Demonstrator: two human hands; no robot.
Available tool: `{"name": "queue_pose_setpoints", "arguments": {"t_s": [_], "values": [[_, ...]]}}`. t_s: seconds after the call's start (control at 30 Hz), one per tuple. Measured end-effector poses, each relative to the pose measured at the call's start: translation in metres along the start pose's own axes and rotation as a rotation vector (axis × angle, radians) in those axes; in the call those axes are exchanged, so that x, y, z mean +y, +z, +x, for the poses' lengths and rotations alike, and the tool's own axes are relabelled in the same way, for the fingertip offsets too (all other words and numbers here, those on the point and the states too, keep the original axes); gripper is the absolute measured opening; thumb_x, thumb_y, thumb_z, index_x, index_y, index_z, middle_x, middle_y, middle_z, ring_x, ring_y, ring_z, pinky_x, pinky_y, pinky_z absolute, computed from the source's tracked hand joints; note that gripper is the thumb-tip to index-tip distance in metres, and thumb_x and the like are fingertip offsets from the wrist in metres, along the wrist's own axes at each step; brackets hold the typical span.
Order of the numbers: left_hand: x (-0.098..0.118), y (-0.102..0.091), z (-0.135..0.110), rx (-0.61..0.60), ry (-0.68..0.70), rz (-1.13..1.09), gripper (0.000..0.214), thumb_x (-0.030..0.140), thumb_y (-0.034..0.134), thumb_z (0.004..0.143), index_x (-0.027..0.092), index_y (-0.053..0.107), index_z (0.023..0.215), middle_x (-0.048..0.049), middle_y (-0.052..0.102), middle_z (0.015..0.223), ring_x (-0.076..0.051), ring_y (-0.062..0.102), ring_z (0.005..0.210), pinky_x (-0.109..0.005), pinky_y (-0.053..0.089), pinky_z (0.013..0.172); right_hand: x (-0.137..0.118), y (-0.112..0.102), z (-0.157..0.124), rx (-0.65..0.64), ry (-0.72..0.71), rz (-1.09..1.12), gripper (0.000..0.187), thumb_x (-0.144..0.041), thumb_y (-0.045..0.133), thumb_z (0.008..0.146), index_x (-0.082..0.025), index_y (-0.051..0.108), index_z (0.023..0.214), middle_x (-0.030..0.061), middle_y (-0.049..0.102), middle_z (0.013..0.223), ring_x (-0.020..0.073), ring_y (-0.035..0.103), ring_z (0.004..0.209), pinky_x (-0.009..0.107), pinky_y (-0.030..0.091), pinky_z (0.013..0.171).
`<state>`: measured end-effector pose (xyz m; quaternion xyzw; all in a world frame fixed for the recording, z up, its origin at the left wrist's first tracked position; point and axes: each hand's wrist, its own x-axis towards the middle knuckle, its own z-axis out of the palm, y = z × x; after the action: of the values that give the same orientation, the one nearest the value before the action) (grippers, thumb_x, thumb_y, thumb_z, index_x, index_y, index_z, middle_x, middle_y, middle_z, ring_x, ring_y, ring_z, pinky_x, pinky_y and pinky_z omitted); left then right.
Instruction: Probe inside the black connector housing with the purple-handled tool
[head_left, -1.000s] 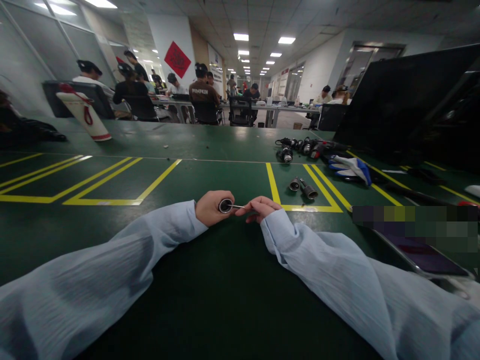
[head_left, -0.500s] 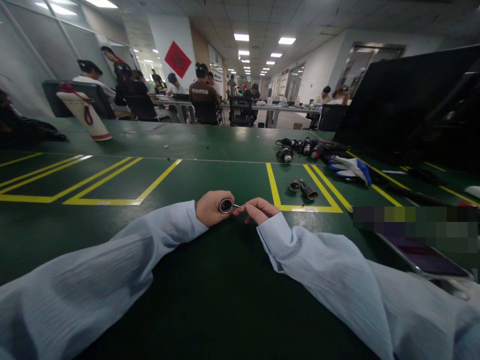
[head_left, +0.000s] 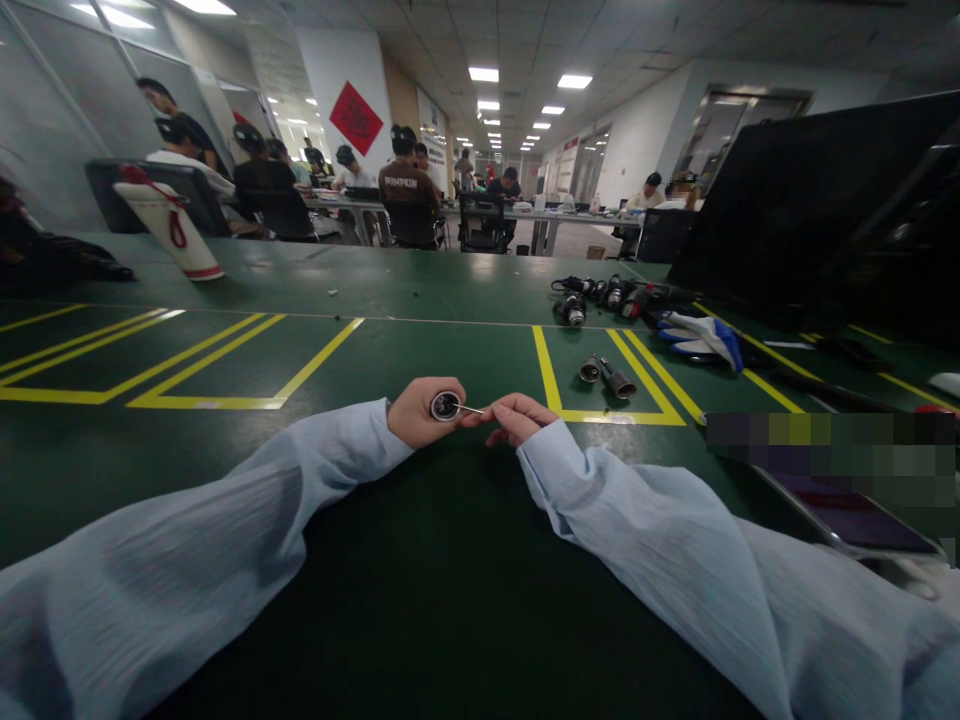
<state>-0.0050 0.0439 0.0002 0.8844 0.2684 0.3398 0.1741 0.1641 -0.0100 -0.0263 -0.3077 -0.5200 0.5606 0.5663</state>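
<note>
My left hand (head_left: 420, 412) is closed round a small round metal part (head_left: 445, 406), its open end turned toward me. My right hand (head_left: 517, 418) pinches a thin metal tool (head_left: 471, 409) whose tip reaches into the part. Both hands rest low over the green table (head_left: 450, 560), just left of a yellow line. Both forearms wear light blue sleeves. Two more small cylindrical parts (head_left: 607, 375) lie on the table beyond my right hand.
A heap of dark parts and cables (head_left: 600, 293) lies further back, beside a white and blue glove (head_left: 701, 336). A large black screen (head_left: 817, 200) stands at right, a white bottle (head_left: 171, 228) at far left. Several people sit at desks behind.
The part in my left hand has turned slightly, showing its face more. My right hand has barely shifted. A person in the far left background has walked leftward.
</note>
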Motion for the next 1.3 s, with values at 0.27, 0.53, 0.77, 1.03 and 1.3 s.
{"name": "queue_pose_setpoints", "arguments": {"t_s": [0.27, 0.53, 0.77, 1.03, 1.3], "values": [[-0.001, 0.004, -0.003, 0.011, 0.018, 0.146, 0.016, 0.028, 0.056, 0.069, 0.014, 0.051, 0.065, 0.0008, 0.052, 0.056, -0.008, 0.046, 0.049, -0.018, 0.036, 0.046, -0.002, 0.002, -0.003, 0.074, -0.018, -0.149, 0.017, -0.036, 0.057, 0.074, -0.020, 0.061, 0.071, 0.0028, 0.066, 0.072, 0.0168, 0.060, 0.072, 0.028, 0.046, 0.058], [-0.005, 0.004, -0.002, -0.035, 0.075, 0.098, 0.024, 0.035, 0.057, 0.069, 0.013, 0.052, 0.061, 0.0008, 0.052, 0.052, -0.008, 0.045, 0.045, -0.017, 0.035, 0.042, -0.006, 0.005, -0.001, 0.008, 0.041, 0.085, 0.015, -0.033, 0.061, 0.069, -0.019, 0.061, 0.064, 0.0029, 0.067, 0.063, 0.0170, 0.061, 0.070, 0.025, 0.045, 0.053], [0.002, 0.003, -0.002, -0.035, 0.056, 0.058, 0.030, 0.038, 0.057, 0.071, 0.013, 0.051, 0.058, 0.0008, 0.051, 0.050, -0.007, 0.043, 0.043, -0.017, 0.034, 0.041, -0.009, 0.002, 0.001, -0.025, 0.073, 0.155, 0.014, -0.032, 0.064, 0.066, -0.019, 0.062, 0.061, 0.0024, 0.067, 0.062, 0.0162, 0.062, 0.066, 0.025, 0.046, 0.052], [0.005, 0.001, -0.002, -0.009, 0.043, 0.006, 0.026, 0.033, 0.059, 0.071, 0.012, 0.050, 0.058, 0.0019, 0.049, 0.050, -0.006, 0.041, 0.043, -0.016, 0.033, 0.040, -0.007, -0.001, 0.003, -0.012, 0.152, 0.249, 0.014, -0.029, 0.069, 0.062, -0.017, 0.062, 0.061, 0.0018, 0.068, 0.066, 0.0142, 0.059, 0.066, 0.023, 0.046, 0.050], [0.003, 0.001, -0.002, 0.027, 0.018, 0.098, 0.022, 0.033, 0.057, 0.070, 0.014, 0.050, 0.061, 0.0017, 0.051, 0.053, -0.007, 0.044, 0.047, -0.017, 0.035, 0.044, -0.007, -0.003, 0.003, -0.035, 0.135, 0.214, 0.018, -0.034, 0.066, 0.064, -0.017, 0.059, 0.063, 0.0031, 0.068, 0.062, 0.0151, 0.060, 0.063, 0.024, 0.045, 0.052]]}}
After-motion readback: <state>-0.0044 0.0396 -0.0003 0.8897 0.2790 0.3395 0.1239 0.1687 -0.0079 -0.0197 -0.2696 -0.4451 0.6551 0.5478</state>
